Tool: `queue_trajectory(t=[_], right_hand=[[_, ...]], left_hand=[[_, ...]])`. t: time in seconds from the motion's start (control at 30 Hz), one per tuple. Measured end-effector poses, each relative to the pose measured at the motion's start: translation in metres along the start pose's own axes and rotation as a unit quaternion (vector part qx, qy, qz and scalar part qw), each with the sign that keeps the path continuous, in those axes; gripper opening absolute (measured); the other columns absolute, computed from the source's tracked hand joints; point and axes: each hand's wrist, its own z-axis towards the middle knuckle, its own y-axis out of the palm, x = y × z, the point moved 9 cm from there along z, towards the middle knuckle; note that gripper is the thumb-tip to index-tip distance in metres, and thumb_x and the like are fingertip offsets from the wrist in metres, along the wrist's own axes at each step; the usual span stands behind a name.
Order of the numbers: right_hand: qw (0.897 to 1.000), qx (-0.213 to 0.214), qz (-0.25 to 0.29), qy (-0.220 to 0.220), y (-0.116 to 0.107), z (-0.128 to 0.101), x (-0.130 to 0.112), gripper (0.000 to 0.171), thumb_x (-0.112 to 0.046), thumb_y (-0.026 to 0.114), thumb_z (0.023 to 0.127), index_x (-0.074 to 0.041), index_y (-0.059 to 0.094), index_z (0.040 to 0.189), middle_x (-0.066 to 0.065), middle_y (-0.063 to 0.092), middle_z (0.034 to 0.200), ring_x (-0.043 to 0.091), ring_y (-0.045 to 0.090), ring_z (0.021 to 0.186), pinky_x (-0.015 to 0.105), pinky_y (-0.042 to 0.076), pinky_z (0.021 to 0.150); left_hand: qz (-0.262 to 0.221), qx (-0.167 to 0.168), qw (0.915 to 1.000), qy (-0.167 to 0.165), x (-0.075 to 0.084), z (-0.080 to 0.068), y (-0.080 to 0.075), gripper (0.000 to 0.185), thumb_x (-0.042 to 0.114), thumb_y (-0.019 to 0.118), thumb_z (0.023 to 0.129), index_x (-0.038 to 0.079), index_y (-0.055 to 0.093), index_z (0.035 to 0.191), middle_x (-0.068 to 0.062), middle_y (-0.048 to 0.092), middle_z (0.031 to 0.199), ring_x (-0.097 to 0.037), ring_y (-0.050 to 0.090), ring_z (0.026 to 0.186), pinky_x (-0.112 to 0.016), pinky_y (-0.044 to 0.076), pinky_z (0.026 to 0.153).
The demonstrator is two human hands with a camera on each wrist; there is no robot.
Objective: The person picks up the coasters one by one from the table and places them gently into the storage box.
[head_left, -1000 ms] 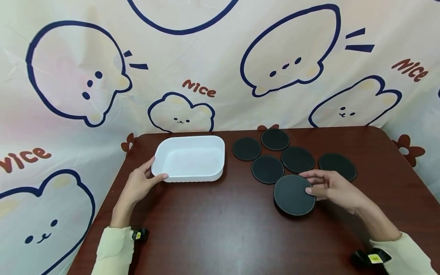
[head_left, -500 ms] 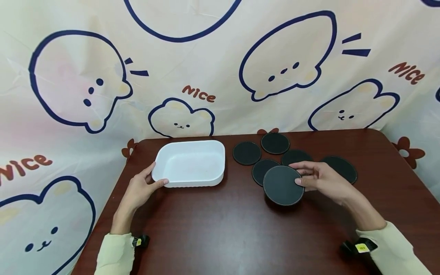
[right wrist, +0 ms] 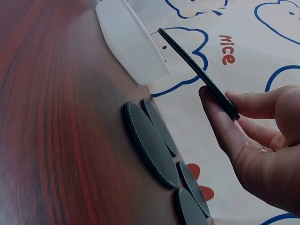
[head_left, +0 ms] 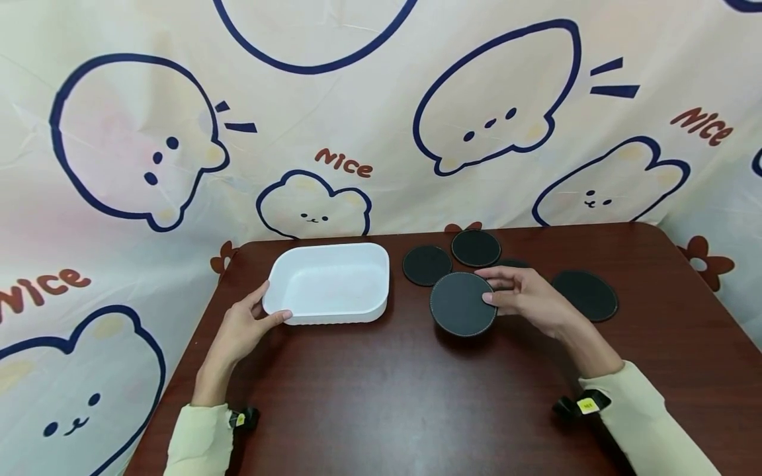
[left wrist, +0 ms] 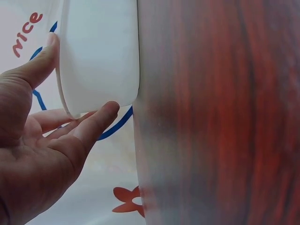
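My right hand (head_left: 524, 297) pinches a round black coaster (head_left: 463, 305) with a stitched edge, thumb on top and fingers below. In the right wrist view, this coaster (right wrist: 194, 70) shows edge-on, tilted and raised above the table. From the left, my left hand (head_left: 241, 324) touches the corner of a white rectangular tray (head_left: 381, 311), its thumb at the front rim and its fingers along the end. The left wrist view shows those fingers (left wrist: 101, 119) fairly straight against the tray wall (left wrist: 101, 61). Only the bare tray floor shows inside.
More black coasters lie flat on the dark wooden table (head_left: 369, 396): one right of the tray (head_left: 427, 266), one at the back edge (head_left: 476, 248), another farther right (head_left: 585, 295). The right hand partly covers one coaster (head_left: 513, 263). A patterned cloth (head_left: 393, 132) hangs behind.
My right hand has carried the coaster leftward and slightly back, toward the tray, and it now covers a coaster lying there. My left hand and the tray keep their place.
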Motion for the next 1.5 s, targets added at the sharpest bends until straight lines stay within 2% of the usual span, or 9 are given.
queue_trajectory(t=[0.17, 0.33, 0.43, 0.53, 0.63, 0.87, 1.0, 1.2, 1.5], right_hand=[[1.000, -0.001, 0.020, -0.006, 0.011, 0.013, -0.004, 0.063, -0.012, 0.072, 0.103, 0.001, 0.046, 0.159, 0.022, 0.067, 0.133, 0.015, 0.079, 0.095, 0.031, 0.066, 0.088], [1.000, 0.011, 0.015, -0.002, 0.015, 0.021, -0.005, 0.061, -0.014, 0.071, 0.104, -0.002, 0.048, 0.159, 0.027, 0.063, 0.142, 0.011, 0.074, 0.099, 0.026, 0.063, 0.088], [1.000, 0.018, 0.016, 0.003, 0.019, 0.025, -0.006, 0.062, -0.015, 0.071, 0.104, -0.003, 0.048, 0.160, 0.027, 0.057, 0.153, 0.014, 0.072, 0.112, 0.025, 0.062, 0.091], [1.000, 0.019, 0.022, 0.003, 0.024, 0.030, -0.007, 0.062, -0.014, 0.071, 0.104, -0.003, 0.047, 0.161, 0.026, 0.052, 0.161, 0.028, 0.065, 0.134, 0.026, 0.062, 0.095], [0.999, 0.019, 0.028, 0.001, 0.030, 0.035, -0.010, 0.061, -0.013, 0.070, 0.105, -0.004, 0.047, 0.161, 0.025, 0.050, 0.163, 0.036, 0.058, 0.143, 0.029, 0.062, 0.097], [0.998, 0.011, 0.059, -0.010, 0.044, 0.048, -0.018, 0.059, -0.011, 0.068, 0.106, -0.002, 0.047, 0.160, 0.027, 0.053, 0.160, 0.011, 0.074, 0.112, 0.027, 0.063, 0.094], [0.995, 0.006, 0.096, -0.015, 0.053, 0.054, -0.023, 0.058, -0.006, 0.066, 0.106, 0.000, 0.046, 0.160, 0.029, 0.059, 0.151, 0.009, 0.077, 0.101, 0.027, 0.064, 0.091], [0.993, 0.008, 0.121, -0.017, 0.065, 0.062, -0.028, 0.057, -0.004, 0.064, 0.106, 0.000, 0.046, 0.160, 0.020, 0.066, 0.140, 0.008, 0.077, 0.099, 0.026, 0.065, 0.088], [0.987, 0.004, 0.161, -0.017, 0.080, 0.077, -0.032, 0.057, -0.003, 0.061, 0.107, 0.001, 0.044, 0.161, 0.015, 0.068, 0.136, 0.006, 0.076, 0.099, 0.023, 0.064, 0.086]], left_hand=[[0.002, 0.001, 1.0000, 0.000, 0.000, 0.000, -0.001, 0.102, 0.040, 0.082, 0.096, 0.006, 0.021, 0.171, -0.027, 0.031, 0.173, -0.046, 0.046, 0.153, -0.050, 0.049, 0.111], [0.000, -0.001, 1.0000, -0.003, -0.001, 0.000, 0.000, 0.103, 0.041, 0.082, 0.096, 0.006, 0.021, 0.171, -0.027, 0.031, 0.173, -0.045, 0.045, 0.153, -0.051, 0.049, 0.112], [0.000, -0.001, 1.0000, -0.002, -0.001, 0.000, 0.001, 0.103, 0.042, 0.082, 0.096, 0.006, 0.021, 0.171, -0.027, 0.030, 0.173, -0.045, 0.044, 0.154, -0.051, 0.049, 0.113], [0.001, 0.001, 1.0000, 0.001, -0.001, 0.000, 0.000, 0.102, 0.041, 0.082, 0.097, 0.006, 0.021, 0.171, -0.027, 0.031, 0.173, -0.045, 0.044, 0.154, -0.051, 0.050, 0.113], [0.000, 0.000, 1.0000, 0.000, -0.001, -0.001, 0.000, 0.102, 0.040, 0.081, 0.097, 0.006, 0.021, 0.171, -0.027, 0.031, 0.173, -0.045, 0.045, 0.154, -0.052, 0.050, 0.112], [-0.002, 0.000, 1.0000, 0.005, 0.001, 0.000, 0.000, 0.102, 0.041, 0.081, 0.097, 0.006, 0.021, 0.171, -0.027, 0.031, 0.173, -0.043, 0.046, 0.154, -0.051, 0.050, 0.112], [-0.001, 0.002, 1.0000, 0.006, 0.001, 0.000, 0.000, 0.101, 0.040, 0.081, 0.097, 0.006, 0.022, 0.171, -0.027, 0.033, 0.172, -0.041, 0.047, 0.153, -0.051, 0.050, 0.113], [-0.001, 0.001, 1.0000, 0.003, 0.000, 0.000, 0.000, 0.101, 0.040, 0.081, 0.097, 0.006, 0.021, 0.171, -0.028, 0.033, 0.172, -0.043, 0.047, 0.153, -0.051, 0.050, 0.113], [0.000, 0.001, 1.0000, 0.002, -0.001, -0.001, -0.001, 0.101, 0.040, 0.081, 0.097, 0.006, 0.021, 0.171, -0.028, 0.032, 0.172, -0.044, 0.046, 0.153, -0.051, 0.049, 0.112]])
